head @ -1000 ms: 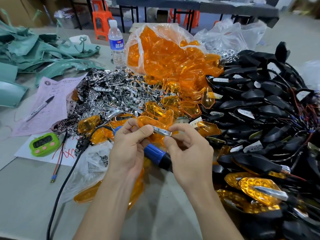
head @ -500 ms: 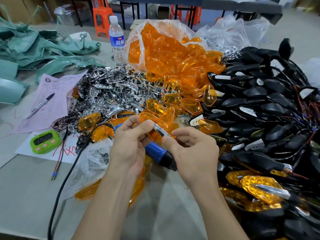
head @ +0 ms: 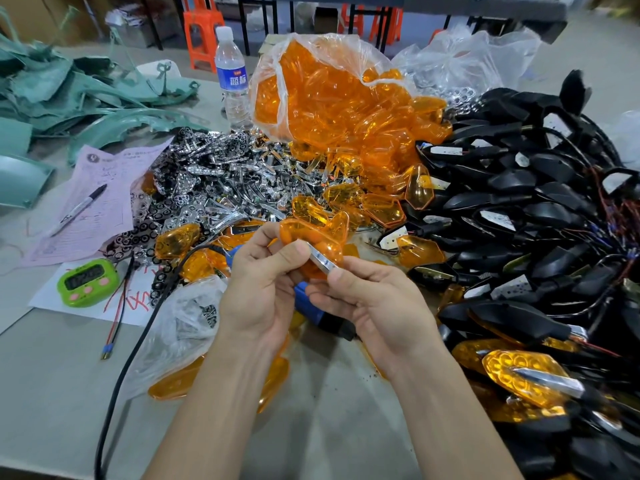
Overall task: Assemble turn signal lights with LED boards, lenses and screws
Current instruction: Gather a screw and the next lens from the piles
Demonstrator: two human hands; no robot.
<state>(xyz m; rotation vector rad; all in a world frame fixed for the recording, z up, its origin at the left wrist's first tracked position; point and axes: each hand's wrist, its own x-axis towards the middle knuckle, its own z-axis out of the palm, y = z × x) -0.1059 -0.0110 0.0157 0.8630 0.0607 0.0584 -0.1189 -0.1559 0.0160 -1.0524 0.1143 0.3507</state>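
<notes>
head view: the blue screwdriver (head: 332,320) lies on the table (head: 52,393) at the middle, and everything here is placed from it. both hands are raised just above it and hide most of its body. the left hand (head: 258,289) is over its blue end, thumb and forefinger curled and pinching an orange lens (head: 311,233), with the thumb tip pressed on the upper end of a chrome strip (head: 320,261) that lies against the lens. the right hand (head: 374,303) is over the screwdriver's black end, fingers curled, thumb and forefinger pinching the lower end of the same strip. the strip slants between the two thumbs and the lens stands up behind it, beyond the fingertips of both hands.

a black cable (head: 138,337) runs from the screwdriver's blue end to the left and down toward the near table edge. behind the screwdriver lies a heap of chrome pieces (head: 214,188), and farther behind it a clear bag of orange lenses (head: 329,95) spills open. to the right of the screwdriver is a big pile of black housings (head: 519,202) with wires, and nearer on that side a finished light (head: 519,375) with orange lens and chrome strip. just left of the screwdriver sits a small clear bag (head: 180,323); farther left a green timer (head: 86,282), then a pink sheet (head: 104,202) with a pen (head: 79,209) on it. far behind and left stand a water bottle (head: 233,81) and a pile of green parts (head: 69,98).
</notes>
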